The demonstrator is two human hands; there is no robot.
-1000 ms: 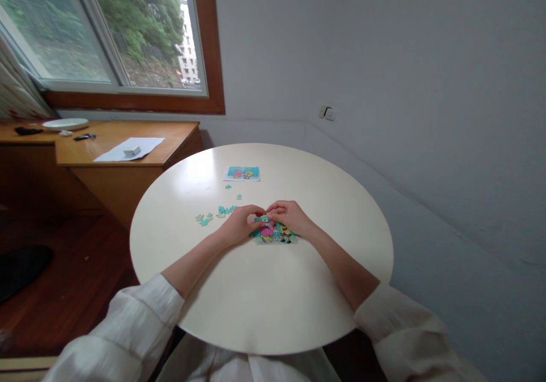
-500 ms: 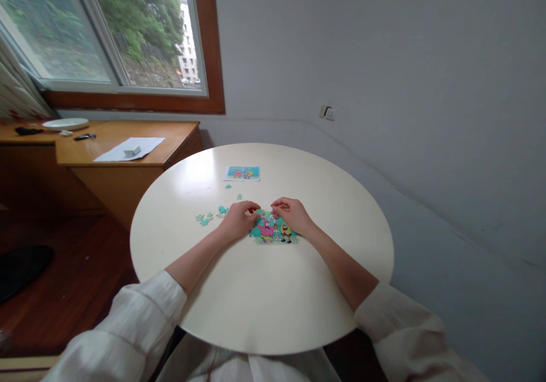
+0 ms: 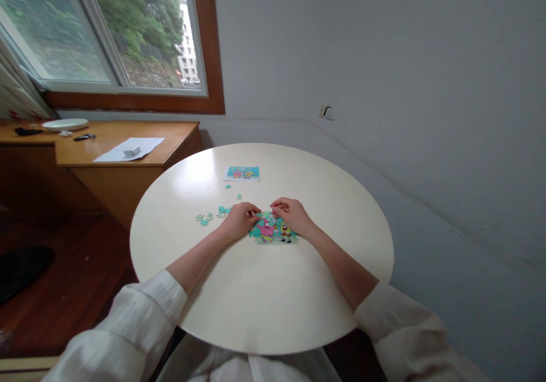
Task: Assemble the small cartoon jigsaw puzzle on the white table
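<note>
Across a pale round table [image 3: 256, 302], a partly assembled jigsaw [image 3: 268, 233] lies between the left hand [image 3: 239, 220] and right hand [image 3: 292, 214], fingers curled near its far edge, any grip indiscernible; probably light, stiff and prone to separating, it is best held by opposite edges.

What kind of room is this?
Probably a home or dorm room, though an office is possible: a round table with a cartoon puzzle, a wooden desk under the window, and a patterned curtain.
</note>
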